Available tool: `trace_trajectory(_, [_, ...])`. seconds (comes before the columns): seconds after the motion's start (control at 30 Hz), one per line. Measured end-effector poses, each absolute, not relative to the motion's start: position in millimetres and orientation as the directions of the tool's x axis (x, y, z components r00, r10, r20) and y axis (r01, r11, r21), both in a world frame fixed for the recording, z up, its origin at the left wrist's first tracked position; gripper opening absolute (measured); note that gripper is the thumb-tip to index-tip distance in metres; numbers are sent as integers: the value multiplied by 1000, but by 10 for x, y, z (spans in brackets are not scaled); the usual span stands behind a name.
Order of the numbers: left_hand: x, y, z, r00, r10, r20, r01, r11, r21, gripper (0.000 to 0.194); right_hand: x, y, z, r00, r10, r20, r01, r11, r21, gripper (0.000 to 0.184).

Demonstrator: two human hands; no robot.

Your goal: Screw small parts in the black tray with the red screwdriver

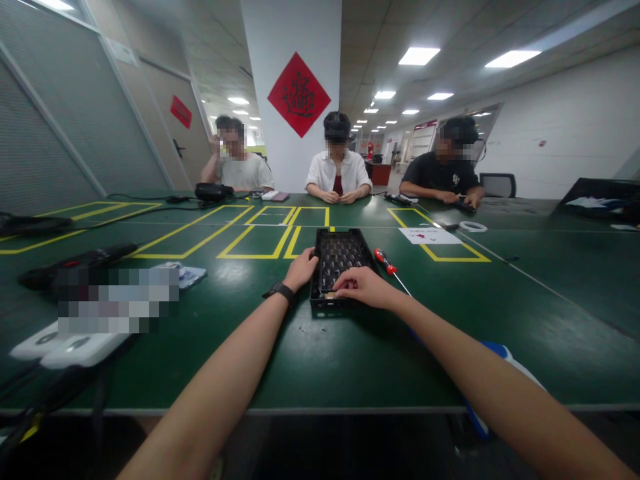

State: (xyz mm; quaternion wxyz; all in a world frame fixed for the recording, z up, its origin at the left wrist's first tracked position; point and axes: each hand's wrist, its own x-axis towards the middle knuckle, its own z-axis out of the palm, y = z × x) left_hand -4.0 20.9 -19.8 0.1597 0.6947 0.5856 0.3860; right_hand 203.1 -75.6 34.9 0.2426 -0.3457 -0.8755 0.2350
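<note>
A shallow black plastic case (pixel 345 253) with a grid-like inside lies on the green table in front of me. My left hand (pixel 301 269) grips its left wall, thumb and fingers at the rim; a dark watch is on that wrist. Over the case's near end, my right hand (pixel 357 285) has its fingertips pinched together and pointing down inside. A small tan piece (pixel 331 295) shows right beside those fingertips, and whether they hold it or something else is hidden. Just right of the case lies a screwdriver (pixel 385 261) with a red and black handle.
White power strips (pixel 80 343) and a black tool (pixel 75 265) lie at the left. A white sheet (pixel 430 236) and a tape roll (pixel 473 227) are at the back right. Yellow tape outlines mark the green table (pixel 200 373). Several people sit across it.
</note>
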Motion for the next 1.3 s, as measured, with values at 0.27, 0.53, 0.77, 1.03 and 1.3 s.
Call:
trace_trajectory(0.27, [-30, 202, -195, 9, 936, 352, 695, -259, 671, 44, 2034, -737, 342, -665, 703, 251, 506, 672, -541, 23])
trace_trajectory(0.53, [-35, 201, -187, 5, 938, 346, 691, -254, 677, 46, 2048, -733, 359, -680, 693, 239, 477, 666, -573, 26])
trace_trajectory(0.77, [-36, 188, -187, 9, 935, 355, 688, -263, 676, 45, 2040, -725, 341, -684, 683, 258, 473, 683, -556, 23])
trace_trajectory(1.03, [-45, 202, -204, 14, 934, 357, 675, -272, 686, 46, 2044, -744, 356, -687, 683, 247, 486, 685, -542, 23])
trace_trajectory(1.3, [-31, 177, -197, 35, 889, 456, 584, -388, 713, 49, 2025, -757, 364, -671, 688, 277, 476, 685, -551, 22])
